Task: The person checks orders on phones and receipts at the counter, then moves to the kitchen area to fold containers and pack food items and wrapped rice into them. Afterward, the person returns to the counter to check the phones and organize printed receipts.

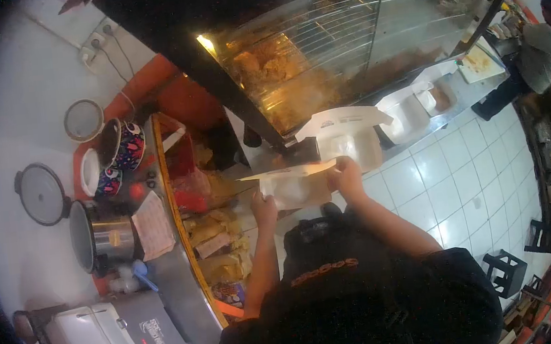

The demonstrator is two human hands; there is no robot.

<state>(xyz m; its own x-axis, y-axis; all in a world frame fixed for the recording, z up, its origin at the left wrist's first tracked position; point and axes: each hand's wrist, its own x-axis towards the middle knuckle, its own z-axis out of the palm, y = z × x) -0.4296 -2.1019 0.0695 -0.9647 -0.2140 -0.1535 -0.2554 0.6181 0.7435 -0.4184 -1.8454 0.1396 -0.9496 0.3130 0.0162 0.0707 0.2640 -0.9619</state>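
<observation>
Left hand (265,211) first: fingers bent, nearly closed, gripping the left side of a white carton (297,193). And here's the right hand (347,177), partly curled at the carton's right end, fingers up by the edge of the raised lid (289,171); how firmly it grips, I can't tell. The carton sits between the two hands, just in front of the left end of the metal counter (471,92). Close beside it, a second open carton (359,147), then a third (403,123), lined up along the counter's front edge, the glass display case (407,26) right behind. Over at the counter's far right end, a cutting board (479,65), with another person (543,56) just beyond.
</observation>
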